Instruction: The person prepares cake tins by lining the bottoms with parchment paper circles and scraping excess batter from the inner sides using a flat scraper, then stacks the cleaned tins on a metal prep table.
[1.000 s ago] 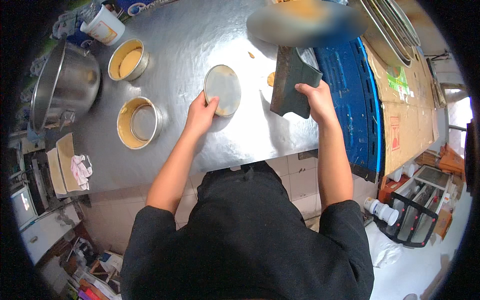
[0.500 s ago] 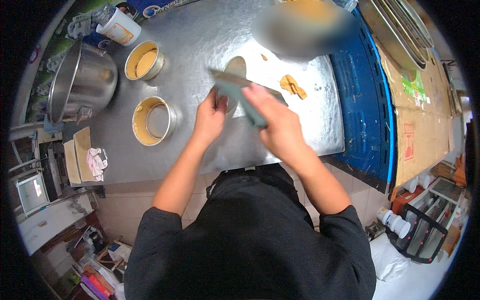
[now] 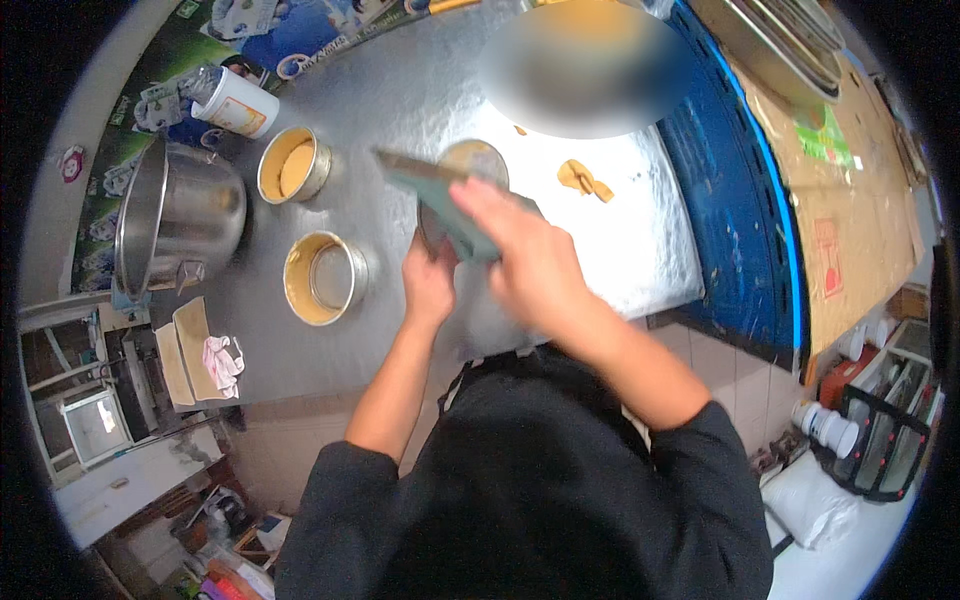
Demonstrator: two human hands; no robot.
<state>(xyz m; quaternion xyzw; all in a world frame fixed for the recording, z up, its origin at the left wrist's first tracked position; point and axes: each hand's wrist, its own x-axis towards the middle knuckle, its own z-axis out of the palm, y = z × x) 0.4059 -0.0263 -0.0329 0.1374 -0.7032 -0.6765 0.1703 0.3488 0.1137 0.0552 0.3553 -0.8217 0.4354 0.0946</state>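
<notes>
My right hand point(image 3: 530, 260) is closed on a flat scraper point(image 3: 440, 205) with a green body and a straight metal edge, slanting across the front of me. Below it, my left hand point(image 3: 430, 285) grips a round metal piece, mostly hidden behind the scraper. Just past the scraper's edge shows a pale metal disc point(image 3: 475, 158); whether it belongs to the held piece I cannot tell. To the left stand two round cake tins with brown crumb on their walls, the far tin point(image 3: 312, 168) with a brown base inside and the near tin point(image 3: 345, 285) with bare metal at its bottom.
Brown scraps point(image 3: 582, 182) lie on the metal table point(image 3: 400, 120). A large steel pot point(image 3: 205, 215) and a white tub point(image 3: 240, 105) stand left. Cardboard pieces and a pink cloth point(image 3: 222, 365) lie at the near left edge. Blue trays point(image 3: 710, 170) border the right.
The scraper and my right hand have shifted left. My left hand sits slightly lower in view. The whole view has turned a little, and the tins stand where they were on the table.
</notes>
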